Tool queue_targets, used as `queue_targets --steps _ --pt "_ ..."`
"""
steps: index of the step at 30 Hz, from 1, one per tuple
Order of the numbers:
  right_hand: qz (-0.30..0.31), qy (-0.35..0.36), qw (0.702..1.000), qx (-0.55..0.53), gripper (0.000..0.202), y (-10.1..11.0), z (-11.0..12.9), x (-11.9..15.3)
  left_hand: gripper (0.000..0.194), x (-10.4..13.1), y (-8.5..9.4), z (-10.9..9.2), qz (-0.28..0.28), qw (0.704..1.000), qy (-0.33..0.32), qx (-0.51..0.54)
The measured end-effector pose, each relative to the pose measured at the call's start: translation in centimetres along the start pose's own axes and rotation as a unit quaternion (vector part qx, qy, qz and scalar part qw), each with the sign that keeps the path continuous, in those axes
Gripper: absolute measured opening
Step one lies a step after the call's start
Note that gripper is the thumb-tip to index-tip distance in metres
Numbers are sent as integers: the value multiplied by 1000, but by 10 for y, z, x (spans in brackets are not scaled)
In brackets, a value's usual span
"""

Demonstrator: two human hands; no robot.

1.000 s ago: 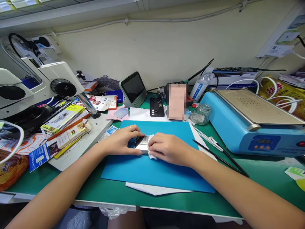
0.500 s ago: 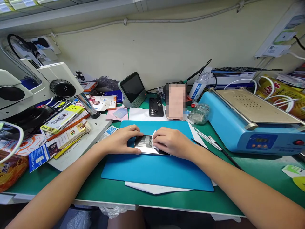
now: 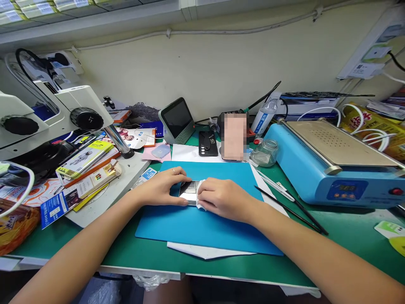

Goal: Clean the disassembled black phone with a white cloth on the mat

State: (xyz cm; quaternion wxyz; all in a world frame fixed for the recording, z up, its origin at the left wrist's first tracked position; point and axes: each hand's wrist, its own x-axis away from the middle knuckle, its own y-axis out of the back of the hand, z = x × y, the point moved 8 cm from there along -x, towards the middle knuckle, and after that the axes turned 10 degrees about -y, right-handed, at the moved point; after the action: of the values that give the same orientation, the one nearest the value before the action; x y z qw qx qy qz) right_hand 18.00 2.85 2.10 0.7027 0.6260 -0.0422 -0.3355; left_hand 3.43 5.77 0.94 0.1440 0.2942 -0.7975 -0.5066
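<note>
A flat phone-like panel [image 3: 189, 191] with a shiny, reflective face lies on the blue mat [image 3: 202, 230]. My left hand [image 3: 164, 188], a ring on one finger, grips the panel's left end between thumb and fingers. Bunched in the fingers of my right hand [image 3: 221, 196] is a white cloth or tissue [image 3: 200, 202], pressed on the panel's face. The panel's right part is hidden under that hand.
A microscope arm [image 3: 82, 109] and stacked boxes stand at the left. Behind the mat are a black phone case [image 3: 208, 143], a display [image 3: 177, 120] and a glass jar [image 3: 265, 153]. Tweezers [image 3: 278, 185] and a blue heating machine [image 3: 335, 169] are at the right.
My right hand has moved slightly left and down with the white cloth, covering more of the panel's middle. The left hand keeps its hold, and the camera view has shifted a little.
</note>
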Motion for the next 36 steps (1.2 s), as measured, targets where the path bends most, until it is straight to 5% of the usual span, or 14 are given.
queue_targets --steps 7,13,36 --pt "16 -45 999 4 18 12 -23 1 61 0 1 -1 1 1000 8 1" --pt "64 -34 997 -22 8 10 -14 1 61 0 2 -1 -5 1000 1 4" --pt "44 -16 998 -33 16 7 -13 -1 60 1 2 0 -10 1000 2 -2"
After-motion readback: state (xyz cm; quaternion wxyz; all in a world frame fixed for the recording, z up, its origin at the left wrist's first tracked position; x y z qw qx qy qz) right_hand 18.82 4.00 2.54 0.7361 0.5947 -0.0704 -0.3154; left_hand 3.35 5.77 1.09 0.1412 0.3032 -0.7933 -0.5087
